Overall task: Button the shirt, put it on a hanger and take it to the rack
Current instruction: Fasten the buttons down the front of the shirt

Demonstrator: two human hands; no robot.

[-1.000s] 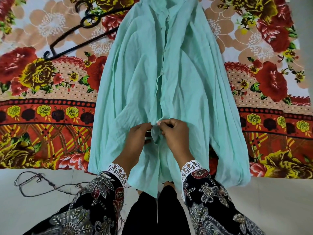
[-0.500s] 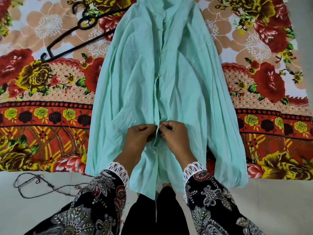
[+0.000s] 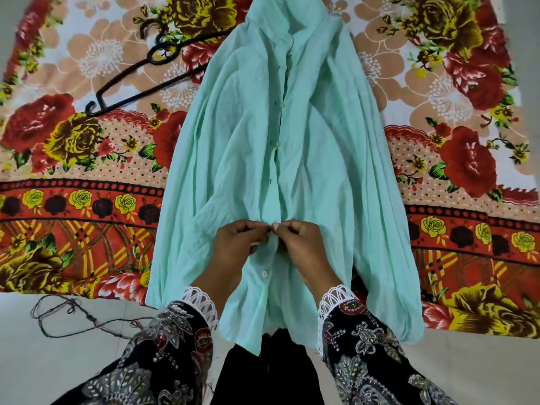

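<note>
Shirt (image 3: 306,176) is showing plain mint green, white buttons (image 3: 264,273). Bedsheet (image 3: 73,159) is running red and yellow roses on peach and white, orange border band. Hanger (image 3: 152,80) is reading black. Sleeves (image 3: 377,355) are showing black with grey floral print, white lace cuffs (image 3: 201,299).

You see the scene under bright, even, soft light with no single source showing. Shadows are faint: only thin dark lines in the folds of the mint shirt (image 3: 306,159) and a soft shade under your hands. No glare anywhere. The floral bedspread (image 3: 73,159) reads sharp and saturated. The wide lens bends its border stripes toward the edges. The patterned sleeves (image 3: 380,361) nearest you look slightly soft.
</note>
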